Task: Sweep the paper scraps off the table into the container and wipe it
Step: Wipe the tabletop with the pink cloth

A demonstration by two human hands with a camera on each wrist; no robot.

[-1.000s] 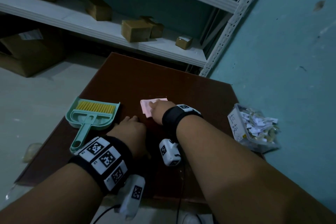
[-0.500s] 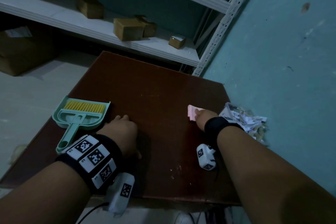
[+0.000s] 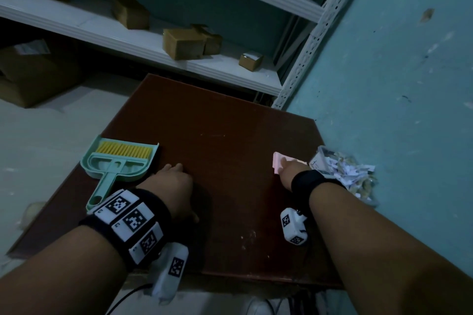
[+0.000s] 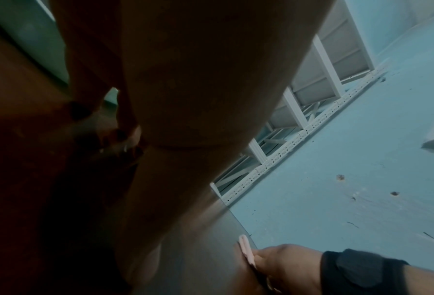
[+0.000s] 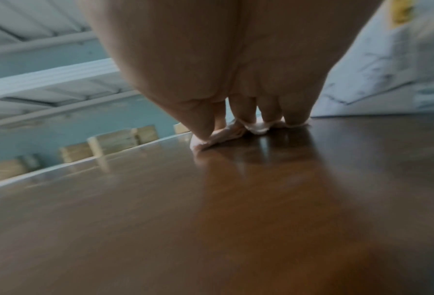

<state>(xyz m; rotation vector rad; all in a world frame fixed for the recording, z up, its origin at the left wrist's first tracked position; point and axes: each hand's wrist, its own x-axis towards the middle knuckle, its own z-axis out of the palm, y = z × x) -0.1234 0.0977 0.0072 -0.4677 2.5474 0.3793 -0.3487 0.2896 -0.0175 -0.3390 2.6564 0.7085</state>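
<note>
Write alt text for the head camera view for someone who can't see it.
A person's right hand presses a pink cloth onto a dark brown wooden table, beside a clear plastic container of white paper scraps at the table's right edge. The left hand rests flat on the table next to a mint-green dustpan with a yellow-bristled brush.

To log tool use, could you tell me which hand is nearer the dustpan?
Left. The left hand rests on the table just right of the dustpan; the right hand presses the pink cloth across the table.
</note>
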